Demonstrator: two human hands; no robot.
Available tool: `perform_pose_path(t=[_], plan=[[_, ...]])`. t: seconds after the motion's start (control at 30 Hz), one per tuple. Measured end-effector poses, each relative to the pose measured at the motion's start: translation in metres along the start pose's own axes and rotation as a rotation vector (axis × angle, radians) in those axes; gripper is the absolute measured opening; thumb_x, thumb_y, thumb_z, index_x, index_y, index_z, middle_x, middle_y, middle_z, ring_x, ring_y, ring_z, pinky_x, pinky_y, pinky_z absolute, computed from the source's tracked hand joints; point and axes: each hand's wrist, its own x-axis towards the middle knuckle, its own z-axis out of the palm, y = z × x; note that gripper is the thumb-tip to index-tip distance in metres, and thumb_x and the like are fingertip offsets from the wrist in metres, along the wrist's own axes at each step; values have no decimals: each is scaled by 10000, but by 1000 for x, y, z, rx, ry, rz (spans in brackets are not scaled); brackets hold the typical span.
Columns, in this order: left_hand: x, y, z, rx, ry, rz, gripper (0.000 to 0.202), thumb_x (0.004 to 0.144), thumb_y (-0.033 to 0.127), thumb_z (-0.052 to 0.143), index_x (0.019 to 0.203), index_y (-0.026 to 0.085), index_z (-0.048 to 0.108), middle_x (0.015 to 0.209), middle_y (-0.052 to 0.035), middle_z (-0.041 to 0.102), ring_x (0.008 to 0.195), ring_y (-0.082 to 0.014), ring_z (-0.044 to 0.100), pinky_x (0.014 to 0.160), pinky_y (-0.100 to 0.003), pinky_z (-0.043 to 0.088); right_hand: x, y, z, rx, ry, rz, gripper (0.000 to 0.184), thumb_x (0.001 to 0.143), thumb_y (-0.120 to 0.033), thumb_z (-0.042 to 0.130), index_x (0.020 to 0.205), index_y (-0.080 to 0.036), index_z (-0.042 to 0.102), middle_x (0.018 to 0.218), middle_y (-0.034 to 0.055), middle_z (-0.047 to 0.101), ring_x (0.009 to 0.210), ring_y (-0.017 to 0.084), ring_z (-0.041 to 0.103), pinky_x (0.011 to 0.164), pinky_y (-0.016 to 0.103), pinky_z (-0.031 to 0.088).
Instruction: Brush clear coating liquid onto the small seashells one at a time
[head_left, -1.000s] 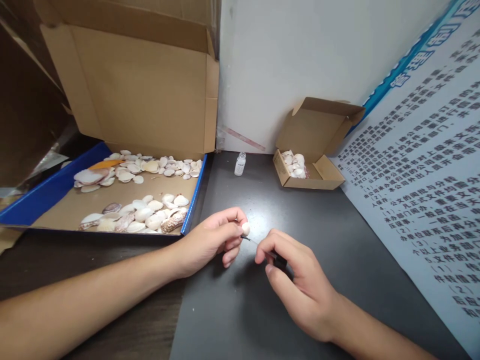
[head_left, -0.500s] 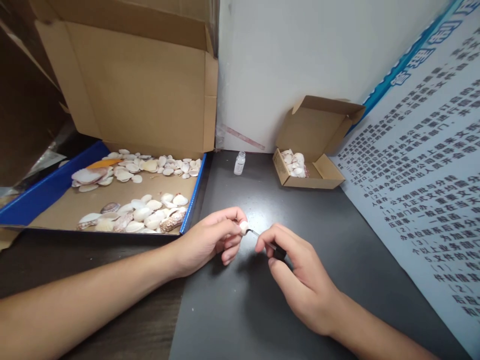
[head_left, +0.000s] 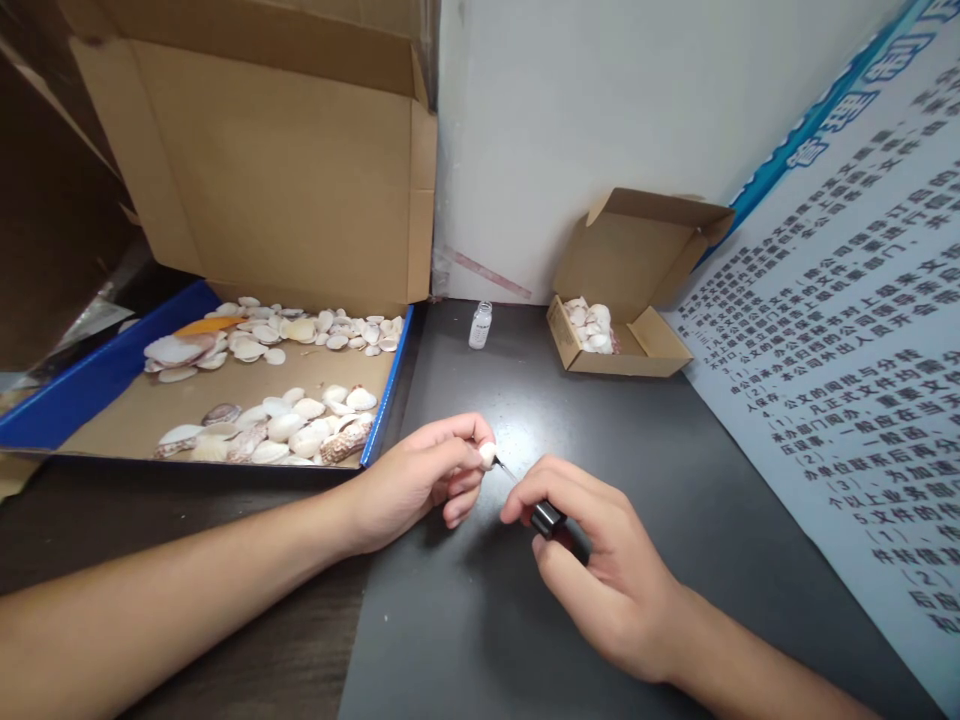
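Observation:
My left hand [head_left: 424, 478] pinches a small white shell [head_left: 488, 455] between thumb and fingers, just above the dark table. My right hand [head_left: 592, 550] holds a thin brush with a black cap [head_left: 546, 518]; its tip touches the shell. A small clear bottle [head_left: 480, 325] stands uncapped at the back of the table, well beyond both hands.
A large open cardboard box with a blue rim [head_left: 386, 400] at the left holds several shells in two groups. A small open cardboard box [head_left: 600, 362] with a few shells sits at the back right. A printed poster [head_left: 847, 370] leans along the right side.
My right hand has turned and dropped slightly, so the black cap now shows between the fingers. The brush tip has come up against the shell. My left hand has stayed in place.

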Motion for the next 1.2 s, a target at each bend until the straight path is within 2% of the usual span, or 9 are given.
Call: perform_pose_path(t=[0.17,0.33,0.6,0.67,0.83,0.93,1.2], plan=[[1,0,0,-2,-14,1,106,829,230,525,785,186,438,530,79,375,430,-62,389,478,-194,308,1,1,2,2,-5,-33,245,703,-39,455,842,-182,598,739,-8,532,613,112,460,570,243,361],[1,0,1,7,-14,-5,120,840,240,531,788,186,438,537,81,371,431,-61,381,477,-196,307,2,0,1,-1,35,17,165,743,-53,461,807,-188,533,689,-29,506,582,101,439,536,225,336],[2,-2,-1,-4,-6,5,112,842,233,531,784,185,449,536,79,372,427,-58,380,468,-191,299,1,-4,-1,61,-60,-188,193,701,-42,438,802,-171,541,718,-7,517,624,102,457,578,228,356],[1,-2,-1,-6,-10,6,109,845,231,530,788,185,449,536,80,372,426,-58,379,468,-190,299,2,-3,0,52,-51,-173,197,698,-44,440,807,-171,545,720,-9,518,616,99,452,572,226,353],[0,-1,0,-4,-22,1,120,840,240,534,793,189,437,535,83,375,428,-59,378,469,-190,300,2,0,1,-21,21,-33,186,714,-42,449,798,-181,538,697,-28,514,583,92,421,542,222,321],[0,-1,1,4,-16,4,113,835,238,534,796,188,440,537,82,374,429,-60,380,470,-191,304,2,1,1,-22,23,-16,186,716,-40,452,798,-182,538,696,-31,513,584,90,424,543,219,321],[1,0,0,-2,-8,0,109,830,227,536,786,187,445,538,80,375,425,-58,385,466,-187,306,1,-3,0,62,-52,-205,216,684,-26,441,807,-174,540,708,-16,508,614,96,449,571,224,349]])
